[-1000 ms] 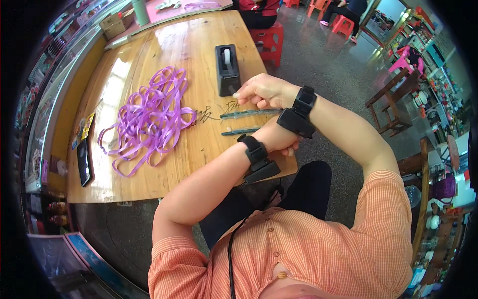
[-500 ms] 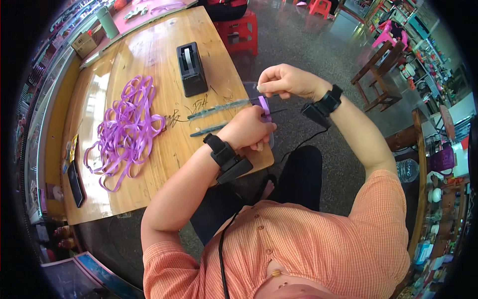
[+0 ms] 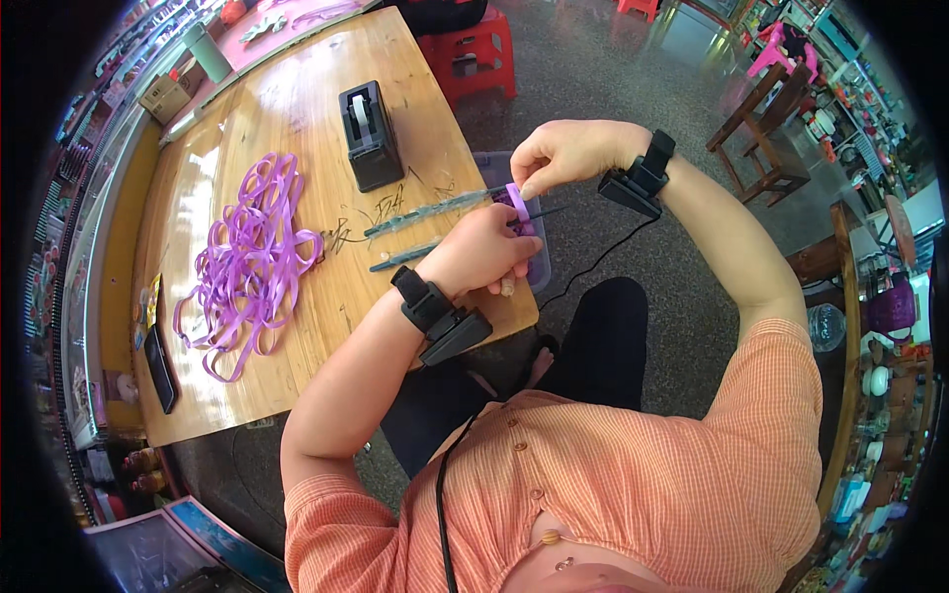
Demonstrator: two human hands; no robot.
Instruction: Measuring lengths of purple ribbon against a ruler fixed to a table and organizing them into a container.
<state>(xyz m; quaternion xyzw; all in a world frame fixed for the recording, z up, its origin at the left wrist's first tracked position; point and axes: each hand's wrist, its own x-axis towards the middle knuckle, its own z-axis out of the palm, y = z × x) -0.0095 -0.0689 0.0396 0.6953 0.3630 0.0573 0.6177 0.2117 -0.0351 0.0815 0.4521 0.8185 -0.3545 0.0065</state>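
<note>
My left hand (image 3: 481,249) is closed at the table's right corner, with a short loop of purple ribbon (image 3: 524,223) at its fingertips. My right hand (image 3: 576,158) comes in from the right, thumb and finger pinched together at the top end of that loop. Whatever small piece lies between those fingers is hidden. Two slender dark rods, one a long green-black rod in shiny film (image 3: 427,211), the other a shorter rod (image 3: 403,257) partly under my left hand, lie on the table. Farther left spreads a tangled heap of purple ribbon (image 3: 259,259).
A black tape dispenser (image 3: 373,148) stands beyond the rods on the wooden table (image 3: 306,104). Below my hands, a clear plastic bin (image 3: 539,274) sits against the table's edge. A black phone-like slab (image 3: 159,368) lies at the left edge. A red stool (image 3: 477,57) stands past the far corner.
My right hand has moved down and slightly left, its fingertips now at the ribbon loop; before, they held a small whitish piece apart from it. The left hand stays near the same place.
</note>
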